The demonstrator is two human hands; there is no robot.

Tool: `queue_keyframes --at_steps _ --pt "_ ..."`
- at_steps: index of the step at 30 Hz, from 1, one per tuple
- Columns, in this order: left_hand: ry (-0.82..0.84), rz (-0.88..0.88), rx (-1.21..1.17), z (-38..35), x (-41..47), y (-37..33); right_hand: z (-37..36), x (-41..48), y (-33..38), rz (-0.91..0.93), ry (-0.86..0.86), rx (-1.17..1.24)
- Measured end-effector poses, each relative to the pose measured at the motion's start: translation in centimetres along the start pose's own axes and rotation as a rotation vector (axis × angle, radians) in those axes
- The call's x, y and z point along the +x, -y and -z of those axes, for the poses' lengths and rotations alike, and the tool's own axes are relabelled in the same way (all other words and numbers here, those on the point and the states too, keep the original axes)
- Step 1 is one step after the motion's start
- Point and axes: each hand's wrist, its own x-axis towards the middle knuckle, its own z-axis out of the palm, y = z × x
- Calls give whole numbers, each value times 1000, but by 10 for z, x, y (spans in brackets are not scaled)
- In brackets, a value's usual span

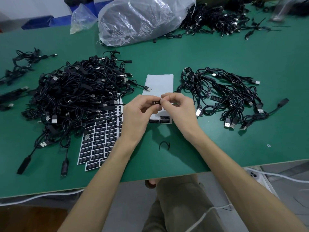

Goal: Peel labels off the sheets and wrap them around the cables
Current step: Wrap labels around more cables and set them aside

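Observation:
My left hand (140, 111) and my right hand (177, 106) meet above a nearly used-up label sheet (159, 86). Between their fingertips they pinch a small black label (156, 102) on a thin black cable that runs off to the right. A few black labels (164, 118) are left on the bottom rows of that sheet. Full sheets of black labels (100, 139) lie to the left, partly under a big heap of black USB cables (75, 94). On the right lies a smaller pile of cables (230, 97), some of them carrying labels.
A clear plastic bag (142, 19) lies at the back of the green table (217, 148), with more cables (217, 19) behind it on the right. Loose cables (16, 71) lie far left. A small black twist tie (164, 145) sits near the front edge.

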Motion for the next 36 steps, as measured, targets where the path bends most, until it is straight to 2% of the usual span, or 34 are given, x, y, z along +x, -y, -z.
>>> queue_keyframes --at_steps 8,14,18,23,29,32,36 --pt "-1 -59 110 -1 -1 0 1 0 2 -21 46 93" --pt "-56 -25 105 0 0 1 -1 2 -6 -16 33 164" --pt "-37 -10 113 0 5 -1 1 7 -7 -36 86 171" --pt "56 -73 293 7 21 1 1 22 -2 -48 166 12" --pt "187 -221 532 15 41 12 3 41 9 98 185 -346" --pt "182 -240 556 18 43 19 -4 40 2 106 172 -355" --pt "151 -262 534 20 41 22 -11 36 -6 225 157 -359"
